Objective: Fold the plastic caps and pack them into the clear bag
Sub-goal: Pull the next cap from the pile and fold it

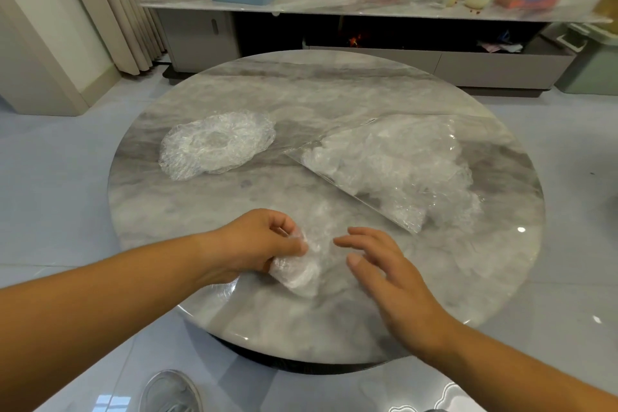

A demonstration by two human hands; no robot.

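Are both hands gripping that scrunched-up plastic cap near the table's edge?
No, only the left hand pinches the scrunched cap; the right hand is open beside it, with its fingers straight.

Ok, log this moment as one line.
left hand: grips bunched cap | right hand: open beside it | clear bag: caps inside | spread cap: on table

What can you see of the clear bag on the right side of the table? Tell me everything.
The clear bag is thin, glossy, see-through plastic with straight edges. It lies on the right side of the round marble table, turned at an angle, and bulges with crumpled plastic caps. From outside only the table touches it.
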